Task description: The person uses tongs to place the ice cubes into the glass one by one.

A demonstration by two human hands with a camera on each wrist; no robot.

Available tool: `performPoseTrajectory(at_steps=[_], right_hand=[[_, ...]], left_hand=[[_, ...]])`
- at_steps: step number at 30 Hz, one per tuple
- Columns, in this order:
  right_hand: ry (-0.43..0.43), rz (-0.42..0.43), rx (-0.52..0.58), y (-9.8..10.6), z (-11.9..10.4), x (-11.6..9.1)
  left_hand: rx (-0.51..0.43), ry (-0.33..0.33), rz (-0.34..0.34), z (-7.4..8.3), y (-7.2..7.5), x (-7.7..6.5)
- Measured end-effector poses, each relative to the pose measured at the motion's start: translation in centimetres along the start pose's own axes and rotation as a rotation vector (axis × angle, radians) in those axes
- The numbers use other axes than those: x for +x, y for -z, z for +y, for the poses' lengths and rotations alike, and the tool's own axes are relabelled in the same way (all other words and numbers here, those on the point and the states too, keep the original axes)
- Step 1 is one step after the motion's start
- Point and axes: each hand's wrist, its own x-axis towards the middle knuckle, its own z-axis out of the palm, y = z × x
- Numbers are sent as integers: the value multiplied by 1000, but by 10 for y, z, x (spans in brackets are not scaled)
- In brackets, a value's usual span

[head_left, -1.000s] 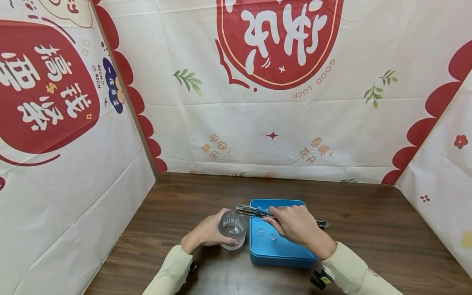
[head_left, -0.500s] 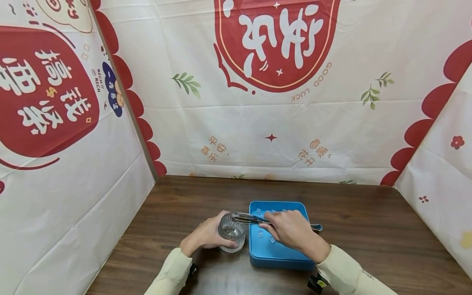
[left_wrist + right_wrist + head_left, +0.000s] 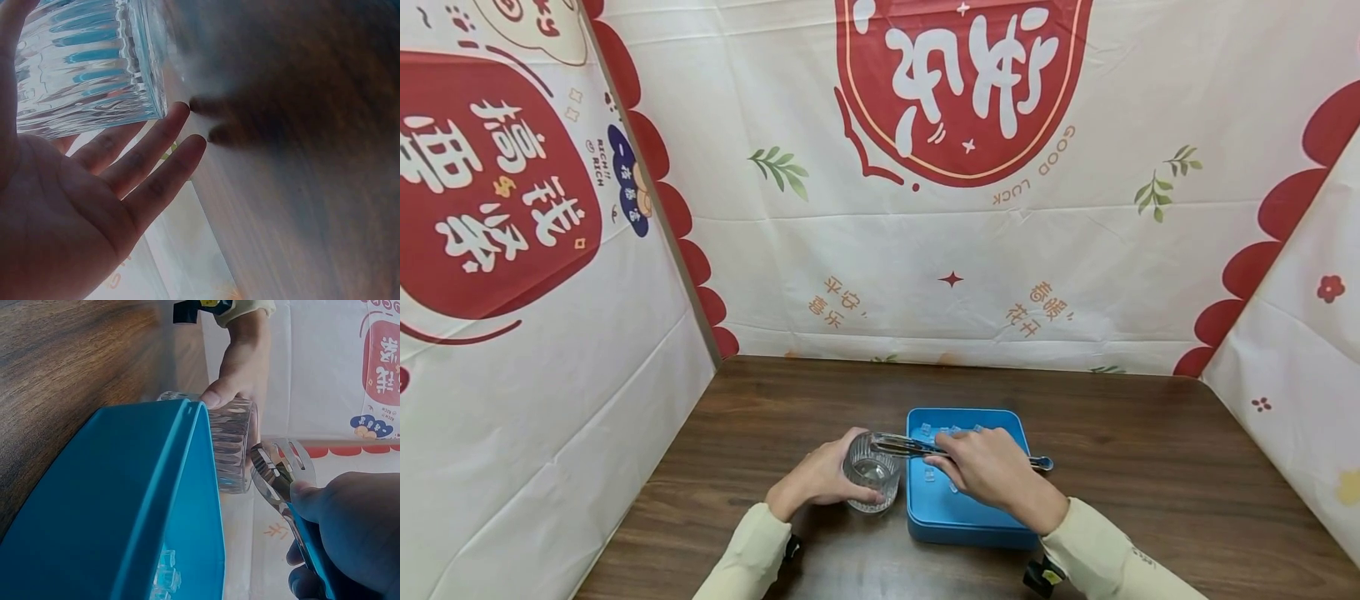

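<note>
My left hand point(image 3: 823, 475) holds a clear ribbed drinking glass point(image 3: 874, 477) on the table, thumb on the near side and fingers behind it. In the left wrist view the fingers point(image 3: 156, 150) spread along the glass wall point(image 3: 87, 69) close to the wood. My right hand point(image 3: 996, 475) grips metal tongs point(image 3: 898, 445), whose tips overlap the glass's rim in the head view. The right wrist view shows the tong tips point(image 3: 281, 469) apart, beside the glass's mouth. Under the right hand lies a blue rectangular box point(image 3: 962, 521) with several small clear cubes point(image 3: 929, 473), some hidden by the hand.
The brown wooden table point(image 3: 775, 400) meets a pale printed cloth point(image 3: 760, 275) at the back, with more cloth on both sides. The box stands just right of the glass, its wall point(image 3: 125, 481) rising beside it in the right wrist view.
The right hand and tongs have moved left and slightly nearer, bringing the tips over the glass; they barely shift in the last half second. The left hand and glass stay in place.
</note>
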Motion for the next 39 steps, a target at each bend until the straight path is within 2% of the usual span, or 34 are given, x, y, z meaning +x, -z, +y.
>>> performPoseTrajectory(at_steps=[8, 20, 30, 39], right_hand=[[-8, -8, 15, 1, -1, 0], [-23, -5, 12, 1, 0, -1], [-60, -39, 33, 5, 4, -3], [-84, -30, -23, 8, 12, -8]], left_hand=[[-15, 18, -13, 0, -1, 1], [-27, -8, -10, 0, -1, 1], [-31, 17, -17, 0, 0, 1], [-2, -3, 4, -1, -1, 1]])
